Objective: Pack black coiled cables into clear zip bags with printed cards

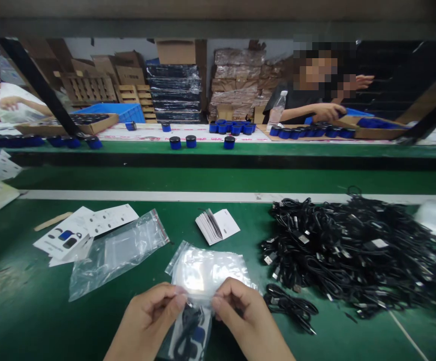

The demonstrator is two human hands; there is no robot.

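1. Pinching the clear bag [198,296] between both hands, the person holds it low at the near edge of the green counter [240,225]. The left hand [148,321] and right hand [246,318] each close thumb and forefinger on the bag across its middle, probably so the film stays taut; dark contents with a touch of blue show in its lower half.
2. The fingers [178,300] of both hands are nearly shut, gripping only the plastic film; the remaining fingers curl underneath, partly hidden.
3. A coiled black cable [291,307] lies just beside the right hand, apart from the big cable pile [356,250] farther right, within easy reach.
4. A second flat empty bag [118,253] lies to the left, touching printed leaflets [84,230]; a small booklet stack [216,225] sits beyond the held bag.
5. Across the belt, blue round speakers [232,128] stand in groups, where another person's hand [328,111] rests near a cardboard tray [376,128].
6. Nothing lies between the hands and the nearby supplies.
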